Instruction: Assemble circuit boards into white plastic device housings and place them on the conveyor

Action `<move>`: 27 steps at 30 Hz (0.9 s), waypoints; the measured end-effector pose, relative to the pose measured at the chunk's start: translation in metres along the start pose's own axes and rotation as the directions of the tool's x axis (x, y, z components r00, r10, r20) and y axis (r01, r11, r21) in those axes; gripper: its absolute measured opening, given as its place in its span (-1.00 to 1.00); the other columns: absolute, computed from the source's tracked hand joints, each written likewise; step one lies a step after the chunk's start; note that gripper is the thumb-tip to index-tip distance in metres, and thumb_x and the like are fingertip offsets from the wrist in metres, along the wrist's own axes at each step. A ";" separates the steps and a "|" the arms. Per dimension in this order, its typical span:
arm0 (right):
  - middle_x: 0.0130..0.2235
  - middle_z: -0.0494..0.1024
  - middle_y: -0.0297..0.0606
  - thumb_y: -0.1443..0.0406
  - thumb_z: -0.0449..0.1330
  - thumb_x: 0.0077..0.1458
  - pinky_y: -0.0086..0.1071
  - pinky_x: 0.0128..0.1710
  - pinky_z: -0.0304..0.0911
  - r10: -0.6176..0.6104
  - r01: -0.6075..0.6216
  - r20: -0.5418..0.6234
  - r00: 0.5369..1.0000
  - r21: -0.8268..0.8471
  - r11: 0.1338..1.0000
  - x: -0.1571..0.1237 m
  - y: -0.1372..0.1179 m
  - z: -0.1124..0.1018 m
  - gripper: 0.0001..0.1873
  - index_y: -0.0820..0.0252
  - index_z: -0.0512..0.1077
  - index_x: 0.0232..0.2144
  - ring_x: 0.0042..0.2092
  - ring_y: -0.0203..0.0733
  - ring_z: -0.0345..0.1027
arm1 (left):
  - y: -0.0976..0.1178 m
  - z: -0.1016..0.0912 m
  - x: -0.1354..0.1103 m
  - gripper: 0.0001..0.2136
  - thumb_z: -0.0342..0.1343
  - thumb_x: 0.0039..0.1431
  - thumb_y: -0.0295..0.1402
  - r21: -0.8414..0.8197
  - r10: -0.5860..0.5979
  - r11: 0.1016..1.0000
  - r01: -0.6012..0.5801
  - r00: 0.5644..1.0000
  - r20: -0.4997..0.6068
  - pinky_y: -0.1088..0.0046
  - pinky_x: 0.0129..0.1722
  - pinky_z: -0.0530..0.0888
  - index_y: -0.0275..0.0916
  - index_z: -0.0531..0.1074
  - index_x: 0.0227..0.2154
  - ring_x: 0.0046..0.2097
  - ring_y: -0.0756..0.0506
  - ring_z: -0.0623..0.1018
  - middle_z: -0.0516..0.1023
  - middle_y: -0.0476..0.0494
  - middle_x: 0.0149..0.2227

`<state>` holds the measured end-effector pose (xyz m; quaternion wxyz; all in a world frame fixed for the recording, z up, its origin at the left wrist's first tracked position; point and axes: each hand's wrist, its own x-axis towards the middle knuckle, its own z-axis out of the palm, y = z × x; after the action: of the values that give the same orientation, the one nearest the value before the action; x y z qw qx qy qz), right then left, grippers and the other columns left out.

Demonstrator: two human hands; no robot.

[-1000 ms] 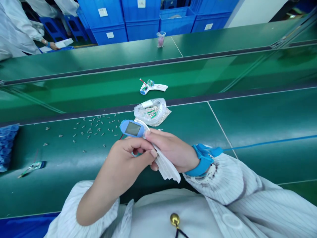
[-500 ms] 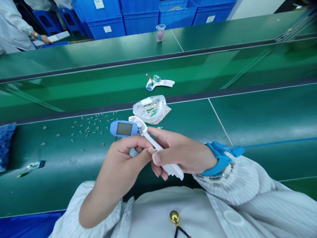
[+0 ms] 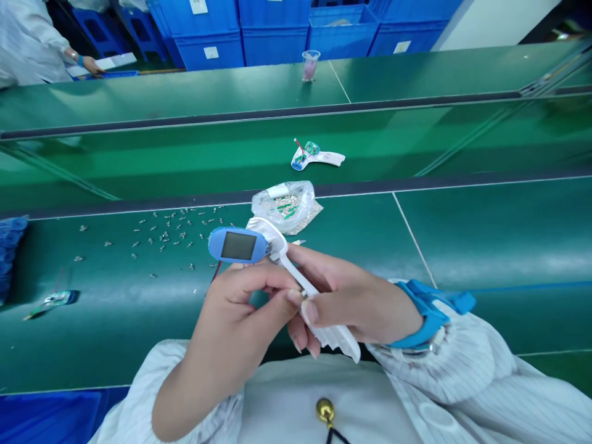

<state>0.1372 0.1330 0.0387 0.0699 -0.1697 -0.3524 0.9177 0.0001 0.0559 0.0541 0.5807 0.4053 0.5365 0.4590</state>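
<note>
Left hand and right hand together around a handheld LCD device, out over the green workbench close to the body. Left fingers curled together, thumb tip pressed against the white handle; right thumb clamped on that same handle, right fingers closed together beneath it. Blue-rimmed screen end up and to the far left of the grip, tail of the handle sticking out on the near side. Compared with a second ago, screen sitting more level and more of the handle bare between the hands. Just beyond the device, a clear plastic bag of small parts; to the left, scattered metal parts. Farther off, a white housing with circuit board. Blue wrist strap around the right wrist.
</note>
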 end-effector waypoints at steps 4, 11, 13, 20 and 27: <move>-0.47 0.34 -0.44 0.14 0.35 -0.08 -0.58 -0.55 0.29 0.012 -0.011 0.036 0.999 -0.004 1.000 -0.003 -0.002 0.000 -0.27 0.12 0.14 0.09 -0.48 -0.40 0.33 | 0.001 0.003 0.000 -0.82 0.05 0.20 -0.45 -0.067 0.010 0.998 -0.008 0.999 0.033 0.49 -0.52 0.47 -0.21 0.42 -0.52 -0.56 -0.01 0.54 0.45 0.06 -0.63; -0.42 0.32 -0.44 0.20 0.33 -0.04 -0.55 -0.49 0.31 0.016 -0.016 0.071 0.997 -0.001 1.000 -0.006 -0.002 -0.002 -0.28 0.07 0.11 0.12 -0.44 -0.41 0.34 | 0.001 0.005 -0.002 -0.82 0.03 0.17 -0.54 -0.093 0.065 0.994 -0.060 0.997 0.050 0.53 -0.53 0.47 -0.23 0.44 -0.50 -0.57 0.01 0.54 0.47 0.05 -0.60; -0.41 0.32 -0.44 0.21 0.33 -0.03 -0.56 -0.47 0.30 0.015 -0.015 0.075 0.997 -0.005 1.000 -0.008 -0.002 -0.002 -0.29 0.08 0.12 0.12 -0.43 -0.42 0.34 | 0.001 0.006 -0.002 -0.81 0.02 0.15 -0.55 -0.073 0.079 0.994 -0.076 0.996 0.046 0.53 -0.53 0.47 -0.25 0.41 -0.53 -0.56 0.00 0.55 0.48 0.04 -0.60; -0.40 0.34 -0.42 0.28 0.32 -0.01 -0.53 -0.42 0.29 -0.021 0.021 0.078 0.997 0.001 1.000 -0.012 -0.002 0.001 -0.27 0.08 0.08 0.15 -0.39 -0.39 0.36 | 0.001 0.005 -0.003 -0.80 0.03 0.14 -0.54 0.080 0.153 0.985 -0.156 0.987 0.040 0.53 -0.47 0.47 -0.25 0.39 -0.57 -0.52 0.00 0.54 0.50 0.00 -0.63; -0.39 0.33 -0.42 0.24 0.30 0.01 -0.58 -0.44 0.25 -0.071 0.074 0.073 0.995 -0.045 0.996 -0.011 -0.001 0.005 -0.28 0.12 0.07 0.15 -0.44 -0.48 0.26 | -0.005 0.001 -0.001 -0.86 0.05 0.13 -0.56 0.062 0.331 0.941 -0.334 0.942 0.054 0.67 -0.53 0.43 -0.28 0.42 -0.50 -0.58 0.09 0.50 0.49 0.04 -0.63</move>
<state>0.1459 0.1280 0.0456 0.0863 -0.1254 -0.3825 0.9113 0.0018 0.0535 0.0493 0.4916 0.5200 0.4637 0.5224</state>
